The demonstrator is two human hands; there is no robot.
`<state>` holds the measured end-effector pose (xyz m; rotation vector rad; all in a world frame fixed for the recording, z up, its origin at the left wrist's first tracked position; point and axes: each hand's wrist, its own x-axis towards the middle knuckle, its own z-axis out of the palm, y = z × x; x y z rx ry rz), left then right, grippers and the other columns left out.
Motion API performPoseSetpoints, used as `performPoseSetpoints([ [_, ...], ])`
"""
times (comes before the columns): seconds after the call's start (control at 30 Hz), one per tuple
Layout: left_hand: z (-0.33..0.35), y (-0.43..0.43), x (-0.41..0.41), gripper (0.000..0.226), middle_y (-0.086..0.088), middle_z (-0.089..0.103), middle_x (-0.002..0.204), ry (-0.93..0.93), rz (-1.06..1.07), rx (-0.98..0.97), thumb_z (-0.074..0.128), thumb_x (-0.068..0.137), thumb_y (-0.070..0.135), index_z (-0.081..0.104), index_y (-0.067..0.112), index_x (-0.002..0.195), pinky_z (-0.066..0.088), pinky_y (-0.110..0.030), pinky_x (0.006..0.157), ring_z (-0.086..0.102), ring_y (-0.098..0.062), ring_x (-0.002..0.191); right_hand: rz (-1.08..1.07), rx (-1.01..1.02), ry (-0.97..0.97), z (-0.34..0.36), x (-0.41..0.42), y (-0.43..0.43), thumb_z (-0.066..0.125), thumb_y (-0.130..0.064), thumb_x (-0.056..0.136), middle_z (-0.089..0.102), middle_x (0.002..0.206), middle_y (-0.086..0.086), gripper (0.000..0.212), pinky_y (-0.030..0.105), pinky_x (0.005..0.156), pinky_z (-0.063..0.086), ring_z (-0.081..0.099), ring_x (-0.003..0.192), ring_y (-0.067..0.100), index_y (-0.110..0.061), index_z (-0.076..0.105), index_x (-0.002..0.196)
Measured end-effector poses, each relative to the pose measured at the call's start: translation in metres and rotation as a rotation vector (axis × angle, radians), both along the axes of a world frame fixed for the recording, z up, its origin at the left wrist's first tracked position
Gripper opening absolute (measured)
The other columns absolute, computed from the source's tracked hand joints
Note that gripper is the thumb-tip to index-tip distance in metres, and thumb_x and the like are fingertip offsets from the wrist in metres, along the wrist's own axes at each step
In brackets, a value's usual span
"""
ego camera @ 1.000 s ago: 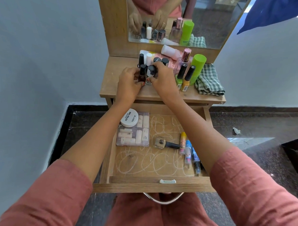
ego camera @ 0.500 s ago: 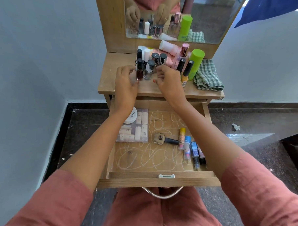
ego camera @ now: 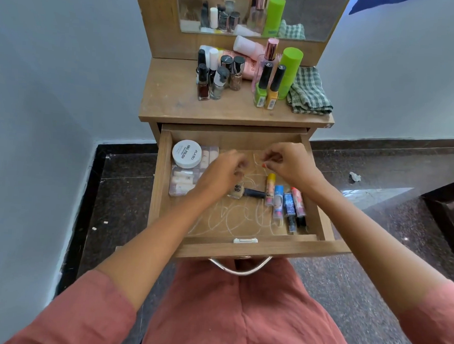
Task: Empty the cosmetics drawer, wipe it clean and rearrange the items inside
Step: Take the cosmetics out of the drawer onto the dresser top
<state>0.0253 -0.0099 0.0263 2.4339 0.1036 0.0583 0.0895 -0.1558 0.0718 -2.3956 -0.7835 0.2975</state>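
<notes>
Now we're over the open drawer, both hands down inside it; the left hand hovers, blurred, just above a nail polish bottle lying on its side, fingers loosely curled, and we cannot tell whether it holds anything; the right hand is nearer the back, fingertips drawn together, and we cannot tell if they pinch something. On the drawer's left a white jar rests on the back corner of a clear box of little tubes; on the right four lip balm sticks lie side by side; pale scribbles cover the drawer floor. Up on the tabletop we see small bottles standing in a cluster, a tall green bottle and a folded checked cloth at the right edge.
</notes>
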Motion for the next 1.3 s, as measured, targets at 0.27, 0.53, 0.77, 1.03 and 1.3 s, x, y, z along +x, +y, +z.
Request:
performPoseSetpoints([
  [0.27,-0.012,-0.021,-0.001,0.030,-0.012,0.056,0.117,0.225,-0.193,0.267,0.060,0.083,0.004,0.060,0.007,0.113,0.047,-0.039,0.089,0.055,-0.029,0.109,0.158,-0.288,0.006,-0.030,-0.010,-0.035,0.059,0.005,0.081,0.067,0.100,0.014,0.021,0.026,0.078,0.049,0.063,0.093,0.025,-0.003,0.069,0.097],
  [0.53,-0.011,-0.031,-0.001,0.017,-0.010,0.059,0.110,0.192,-0.219,0.491,0.055,0.088,0.014,0.062,0.009,0.103,0.044,-0.037,0.083,0.051,-0.027,0.107,0.266,-0.443,-0.068,-0.040,-0.020,-0.033,0.056,0.001,0.083,0.050,0.117,0.011,0.032,0.038,0.077,0.048,0.052,0.107,0.029,-0.009,0.061,0.113],
  [0.77,-0.007,-0.023,-0.002,0.017,-0.010,0.062,0.103,0.177,-0.108,0.410,0.054,0.088,0.018,0.063,0.011,0.101,0.042,-0.033,0.070,0.059,-0.028,0.097,0.296,-0.494,-0.153,-0.034,-0.016,-0.029,0.048,0.005,0.083,0.047,0.122,0.011,0.040,0.038,0.079,0.048,0.047,0.113,0.028,-0.007,0.051,0.121],
  [1.03,-0.004,-0.014,-0.006,0.020,-0.009,0.065,0.101,0.150,-0.004,0.144,0.059,0.086,0.015,0.063,0.012,0.105,0.042,-0.031,0.066,0.061,-0.027,0.092,0.466,-0.641,-0.265,-0.031,-0.008,-0.019,0.048,0.000,0.088,0.045,0.128,0.008,0.034,0.035,0.082,0.050,0.044,0.113,0.025,-0.011,0.059,0.118],
  [1.3,0.002,-0.009,-0.011,0.023,-0.014,0.069,0.099,0.066,0.110,-0.115,0.062,0.081,0.008,0.067,0.005,0.104,0.052,-0.042,0.084,0.064,-0.027,0.091,0.500,-0.562,-0.340,-0.041,0.002,-0.018,0.054,-0.008,0.087,0.054,0.122,0.007,0.029,0.038,0.086,0.047,0.047,0.115,0.027,-0.014,0.061,0.115],
])
